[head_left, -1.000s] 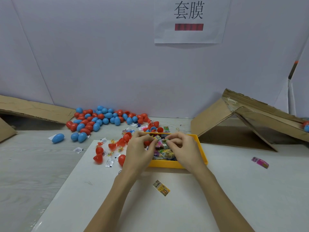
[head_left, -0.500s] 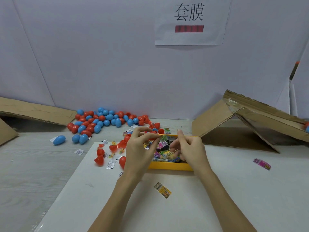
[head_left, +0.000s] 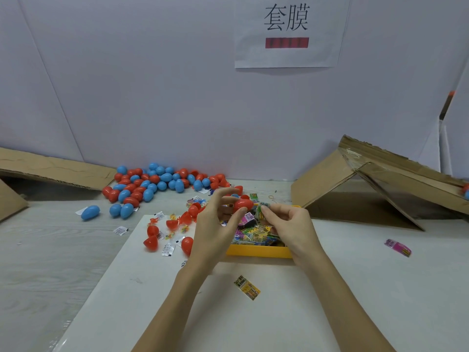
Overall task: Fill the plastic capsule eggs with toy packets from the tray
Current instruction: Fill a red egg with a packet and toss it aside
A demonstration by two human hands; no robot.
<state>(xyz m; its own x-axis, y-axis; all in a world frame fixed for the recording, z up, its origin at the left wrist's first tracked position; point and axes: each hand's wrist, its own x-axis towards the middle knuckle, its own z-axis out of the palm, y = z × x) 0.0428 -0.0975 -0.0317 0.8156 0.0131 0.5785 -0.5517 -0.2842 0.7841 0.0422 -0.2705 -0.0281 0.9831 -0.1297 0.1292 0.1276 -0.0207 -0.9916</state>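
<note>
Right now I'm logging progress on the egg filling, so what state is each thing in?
left hand: pinches a red capsule piece
red capsule piece: held above the tray
right hand: pinches a green toy packet
green toy packet: held beside the capsule piece, not inside
yellow tray: holds many packets
blue eggs: closed, piled with red ones
red halves: open, loose on the board
yellow packet: loose on the board

paper sign (head_left: 286,31) on wall | cardboard box (head_left: 375,184) right | cardboard flap (head_left: 55,168) left
</note>
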